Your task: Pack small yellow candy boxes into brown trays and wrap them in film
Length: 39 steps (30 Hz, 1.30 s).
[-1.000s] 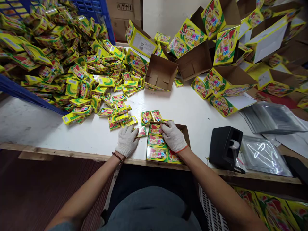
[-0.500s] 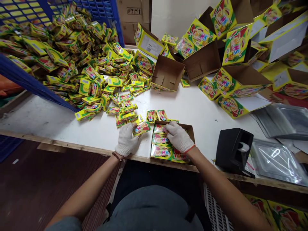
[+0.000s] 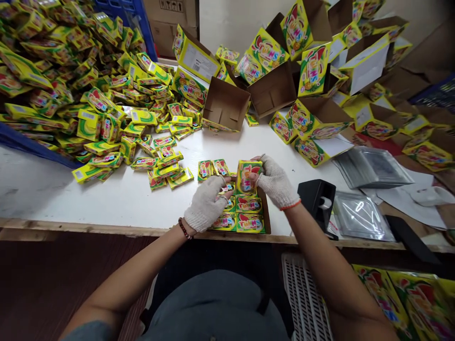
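A small yellow-green candy box [image 3: 248, 177] is pinched in my right hand [image 3: 277, 183], held tilted up above the far right part of an open display carton [image 3: 267, 219]. Similar candy boxes [image 3: 250, 222] lie face up in rows inside that carton. My left hand [image 3: 207, 202], in a white knit glove like the right, reaches over the carton's left side. Its thumb and fingers are apart above the packs, with nothing seen between them. Two loose candy boxes [image 3: 204, 170] stand just behind the carton, and part of its back is hidden by the hands.
A large heap of candy boxes [image 3: 88, 123] spills from a blue crate [image 3: 144, 28] on the left. Empty display cartons [image 3: 227, 104] are piled at the back and right. A black tape dispenser [image 3: 315, 201] and clear plastic trays [image 3: 360, 218] sit at the right.
My left hand moved right to the carton and no longer holds its candy box. My right hand rose from inside the carton and now grips one. The camera view has shifted to the right.
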Motion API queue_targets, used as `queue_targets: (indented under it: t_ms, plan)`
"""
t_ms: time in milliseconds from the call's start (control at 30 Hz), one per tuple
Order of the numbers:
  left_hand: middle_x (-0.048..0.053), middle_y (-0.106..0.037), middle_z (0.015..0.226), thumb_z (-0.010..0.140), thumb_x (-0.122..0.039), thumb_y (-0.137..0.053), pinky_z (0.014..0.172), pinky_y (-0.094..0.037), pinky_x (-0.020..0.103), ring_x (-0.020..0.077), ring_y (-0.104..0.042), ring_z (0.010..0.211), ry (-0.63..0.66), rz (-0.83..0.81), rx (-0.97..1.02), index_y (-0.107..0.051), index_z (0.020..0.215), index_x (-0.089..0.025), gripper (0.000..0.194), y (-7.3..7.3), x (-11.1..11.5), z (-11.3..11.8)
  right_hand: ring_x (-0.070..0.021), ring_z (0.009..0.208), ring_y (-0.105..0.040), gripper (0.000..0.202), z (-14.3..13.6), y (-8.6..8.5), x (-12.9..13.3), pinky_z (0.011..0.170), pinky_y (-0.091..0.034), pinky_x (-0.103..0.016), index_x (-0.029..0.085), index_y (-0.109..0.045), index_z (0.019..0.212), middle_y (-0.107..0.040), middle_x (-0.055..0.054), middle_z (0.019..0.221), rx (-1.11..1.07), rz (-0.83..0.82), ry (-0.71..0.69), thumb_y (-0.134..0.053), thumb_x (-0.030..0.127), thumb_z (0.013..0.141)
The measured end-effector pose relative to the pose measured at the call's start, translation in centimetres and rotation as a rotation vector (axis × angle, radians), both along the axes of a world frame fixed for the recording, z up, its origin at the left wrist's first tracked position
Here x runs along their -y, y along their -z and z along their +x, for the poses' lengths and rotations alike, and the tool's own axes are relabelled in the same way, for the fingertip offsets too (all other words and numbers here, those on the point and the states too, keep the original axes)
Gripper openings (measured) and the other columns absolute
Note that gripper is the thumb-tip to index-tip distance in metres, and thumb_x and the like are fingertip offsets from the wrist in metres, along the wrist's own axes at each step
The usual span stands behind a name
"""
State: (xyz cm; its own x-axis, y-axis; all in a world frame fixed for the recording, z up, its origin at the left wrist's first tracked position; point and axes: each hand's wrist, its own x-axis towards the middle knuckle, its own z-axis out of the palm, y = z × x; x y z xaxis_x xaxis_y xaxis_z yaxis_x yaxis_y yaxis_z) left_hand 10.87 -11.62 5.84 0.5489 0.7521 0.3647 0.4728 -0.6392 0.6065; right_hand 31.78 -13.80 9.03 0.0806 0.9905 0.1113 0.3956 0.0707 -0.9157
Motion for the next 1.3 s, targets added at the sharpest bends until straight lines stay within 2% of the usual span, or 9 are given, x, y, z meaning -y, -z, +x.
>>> queue_targets:
  t_ms: [167, 267, 500, 633, 833, 1033, 1200, 1233, 1300]
  plan:
    - [0.014, -0.067, 0.109, 0.088, -0.019, -0.057, 0.091, -0.050, 0.042, 0.0287, -0.061, 0.105, 0.199, 0.066, -0.575, -0.065, 0.101, -0.015, 0.016, 0.8, 0.0, 1.9, -0.0264, 0.095, -0.065, 0.040, 1.7, -1.0, -1.9, 0.083, -0.047, -0.037, 0.017, -0.061, 0.128, -0.072, -0.014, 0.107, 0.930, -0.281, -0.267, -0.057, 0.024, 0.089]
    - [0.018, -0.068, 0.108, 0.090, -0.023, -0.057, 0.093, -0.048, 0.047, 0.0325, -0.060, 0.109, 0.229, 0.090, -0.685, -0.066, 0.103, -0.011, 0.021, 1.3, 0.2, 2.4, -0.0273, 0.089, -0.066, 0.041, -0.1, -0.4, -2.4, 0.073, -0.043, -0.033, 0.017, -0.059, 0.129, -0.072, -0.017, 0.106, 1.154, -0.402, -0.261, -0.060, 0.030, 0.090]
    - [0.018, -0.067, 0.116, 0.092, -0.024, -0.055, 0.093, -0.048, 0.044, 0.0320, -0.060, 0.112, 0.204, 0.118, -0.682, -0.066, 0.107, -0.010, 0.024, 1.6, 0.6, 1.8, -0.0229, 0.097, -0.059, 0.026, 1.2, 3.7, -1.0, 0.081, -0.037, -0.031, 0.016, -0.071, 0.111, -0.069, -0.012, 0.110, 1.163, -0.047, -0.231, -0.051, 0.023, 0.097]
    - [0.016, -0.067, 0.116, 0.092, -0.025, -0.055, 0.094, -0.048, 0.044, 0.0312, -0.059, 0.112, 0.220, 0.135, -0.678, -0.066, 0.106, -0.010, 0.023, 1.7, 0.5, 1.6, -0.0220, 0.091, -0.057, 0.027, 2.2, 5.1, -0.7, 0.078, -0.036, -0.032, 0.018, -0.073, 0.110, -0.070, -0.010, 0.105, 1.185, -0.029, -0.207, -0.049, 0.019, 0.098]
    - [0.016, -0.065, 0.121, 0.090, -0.024, -0.057, 0.096, -0.048, 0.044, 0.0305, -0.059, 0.112, 0.207, 0.146, -0.685, -0.065, 0.109, -0.011, 0.024, 1.1, 0.3, 2.1, -0.0277, 0.103, -0.057, 0.029, 0.9, 3.7, -0.8, 0.080, -0.042, -0.036, 0.015, -0.066, 0.120, -0.065, -0.016, 0.119, 1.356, -0.116, -0.312, -0.046, 0.020, 0.099]
    - [0.018, -0.060, 0.132, 0.091, -0.027, -0.055, 0.110, -0.039, 0.045, 0.0314, -0.053, 0.126, 0.298, 0.180, -0.621, -0.059, 0.127, -0.006, 0.042, 1.3, -0.5, 5.2, -0.0296, 0.107, -0.061, 0.036, -0.7, 3.7, -0.8, 0.082, -0.048, -0.038, 0.008, -0.064, 0.123, -0.063, -0.021, 0.123, 1.276, -0.351, -0.344, -0.040, 0.008, 0.096]
    - [0.013, -0.067, 0.115, 0.091, -0.029, -0.054, 0.097, -0.048, 0.042, 0.0279, -0.062, 0.108, 0.419, 0.144, -0.588, -0.067, 0.105, -0.014, 0.024, 0.2, -1.5, 4.5, -0.0215, 0.103, -0.063, 0.028, 0.2, 3.0, -1.3, 0.088, -0.048, -0.029, 0.013, -0.070, 0.108, -0.068, -0.013, 0.116, 1.170, -0.304, -0.412, -0.046, 0.008, 0.094]
    - [0.012, -0.068, 0.110, 0.092, -0.026, -0.051, 0.093, -0.049, 0.040, 0.0262, -0.063, 0.104, 0.395, 0.147, -0.541, -0.067, 0.100, -0.016, 0.021, -0.3, -2.1, 4.0, -0.0193, 0.102, -0.063, 0.027, 0.5, 2.7, -1.6, 0.089, -0.048, -0.027, 0.015, -0.070, 0.106, -0.068, -0.011, 0.114, 1.110, -0.267, -0.390, -0.047, 0.009, 0.093]
    - [0.011, -0.068, 0.108, 0.093, -0.021, -0.045, 0.091, -0.050, 0.038, 0.0251, -0.063, 0.103, 0.188, 0.139, -0.452, -0.064, 0.100, -0.017, 0.021, -1.2, -3.9, 2.7, -0.0182, 0.105, -0.062, 0.028, 0.9, 2.1, -2.8, 0.092, -0.046, -0.026, 0.016, -0.069, 0.109, -0.069, -0.009, 0.115, 0.961, -0.168, -0.270, -0.046, 0.011, 0.093]
